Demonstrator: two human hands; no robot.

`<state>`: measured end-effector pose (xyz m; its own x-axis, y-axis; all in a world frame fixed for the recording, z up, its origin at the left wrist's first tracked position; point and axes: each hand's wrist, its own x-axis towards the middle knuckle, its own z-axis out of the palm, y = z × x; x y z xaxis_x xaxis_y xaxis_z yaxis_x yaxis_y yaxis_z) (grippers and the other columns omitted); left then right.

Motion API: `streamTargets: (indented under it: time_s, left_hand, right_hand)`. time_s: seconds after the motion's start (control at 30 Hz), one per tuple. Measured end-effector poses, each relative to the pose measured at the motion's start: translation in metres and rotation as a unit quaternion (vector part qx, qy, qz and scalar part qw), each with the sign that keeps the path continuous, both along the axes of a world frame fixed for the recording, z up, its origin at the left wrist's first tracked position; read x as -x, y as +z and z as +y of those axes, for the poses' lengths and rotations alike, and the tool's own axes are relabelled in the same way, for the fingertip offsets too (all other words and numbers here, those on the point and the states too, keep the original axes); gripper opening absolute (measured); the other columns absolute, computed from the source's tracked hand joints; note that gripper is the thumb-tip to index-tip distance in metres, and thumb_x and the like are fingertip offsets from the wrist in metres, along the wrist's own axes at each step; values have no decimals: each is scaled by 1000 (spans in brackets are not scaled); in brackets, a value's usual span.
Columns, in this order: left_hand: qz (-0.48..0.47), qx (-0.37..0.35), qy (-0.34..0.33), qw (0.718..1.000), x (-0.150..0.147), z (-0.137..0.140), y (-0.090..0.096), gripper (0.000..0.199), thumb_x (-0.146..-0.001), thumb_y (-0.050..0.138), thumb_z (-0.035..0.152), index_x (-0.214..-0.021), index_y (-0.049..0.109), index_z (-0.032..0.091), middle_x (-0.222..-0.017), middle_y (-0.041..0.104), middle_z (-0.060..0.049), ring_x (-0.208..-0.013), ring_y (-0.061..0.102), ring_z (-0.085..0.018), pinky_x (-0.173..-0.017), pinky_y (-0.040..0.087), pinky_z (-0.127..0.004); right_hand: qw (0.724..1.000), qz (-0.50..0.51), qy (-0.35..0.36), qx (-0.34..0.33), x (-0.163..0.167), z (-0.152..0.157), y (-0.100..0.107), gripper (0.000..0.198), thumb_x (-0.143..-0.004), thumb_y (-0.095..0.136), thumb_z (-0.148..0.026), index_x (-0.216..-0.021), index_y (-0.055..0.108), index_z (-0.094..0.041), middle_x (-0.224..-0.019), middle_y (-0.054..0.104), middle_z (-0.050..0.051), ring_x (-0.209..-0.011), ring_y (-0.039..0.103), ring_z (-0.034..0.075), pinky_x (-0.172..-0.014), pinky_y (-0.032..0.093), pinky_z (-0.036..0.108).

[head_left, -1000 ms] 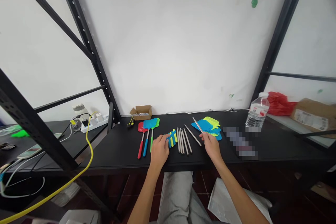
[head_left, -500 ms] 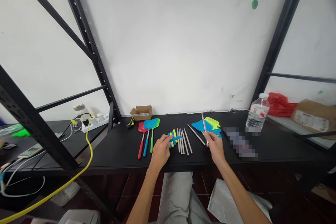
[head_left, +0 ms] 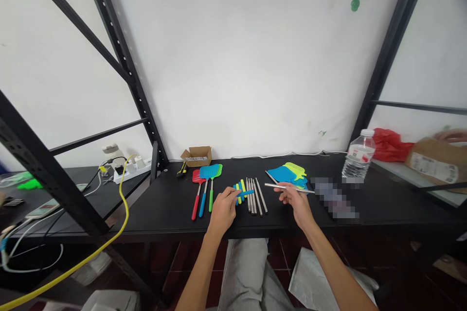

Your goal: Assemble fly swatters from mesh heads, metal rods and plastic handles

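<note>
Three fly swatters (head_left: 205, 188) lay assembled, left side of black counter (head_left: 156, 206). Left hand (head_left: 224, 208) pinched blue handle (head_left: 245, 193) over spare handles (head_left: 244, 184); right hand (head_left: 297, 205), fingers closed round silver tube (head_left: 273, 185), held it nearly level, gap between. Loose tubes (head_left: 259, 195) sat between hands, swatter heads (head_left: 283, 175) beyond. Step looked like pairing tube with handle; next move likely called for lining up ends, pushing straight.

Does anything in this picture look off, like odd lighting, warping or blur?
In the head view, the wall is bright, while the floor below sinks into dark; the black posts splay outward towards the top, perhaps from a wide lens; a patch on the table, right of the right hand, is pixelated, hiding what is there; the rod in that hand catches a pale sheen.
</note>
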<state>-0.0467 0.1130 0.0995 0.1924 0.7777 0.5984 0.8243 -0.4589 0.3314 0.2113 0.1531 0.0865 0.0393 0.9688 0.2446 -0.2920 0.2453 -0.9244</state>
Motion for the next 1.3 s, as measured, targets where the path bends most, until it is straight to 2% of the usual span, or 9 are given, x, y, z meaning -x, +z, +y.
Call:
streamTargets:
  time_s: [0.13,0.23,0.6,1.3]
  left_hand:
    - [-4,2,-3,1000,0,-1,1,37,-97,34,16,-119,63,24,-110,62,-7,-98,59,-18,-83,47,-32]
    - [-6,3,-6,1000,-1,-1,1,38,-97,34,16,-120,63,24,-110,62,-7,-99,59,-19,-83,47,-32]
    - [-1,-5,-10,1000,1,-1,0,38,-96,36,13,-120,63,26,-111,63,-5,-99,60,-17,-84,49,-30]
    - [-17,14,-39,999,0,-7,6,47,-94,34,8,-125,60,30,-111,64,-4,-96,61,-16,-85,49,-28]
  right_hand:
    - [1000,-4,7,-8,1,-2,2,24,-80,66,-42,-88,61,-19,-77,69,5,-57,53,14,-52,36,26]
    - [999,-33,13,-18,1,-4,4,27,-78,70,-43,-87,63,-19,-74,67,5,-58,51,14,-52,35,26]
    - [997,-61,46,-12,0,-3,1,31,-80,64,-46,-90,70,-17,-80,73,9,-58,55,15,-54,38,27]
    - [996,-77,31,-26,2,-4,4,34,-81,64,-49,-90,73,-18,-80,73,9,-59,54,15,-54,38,27]
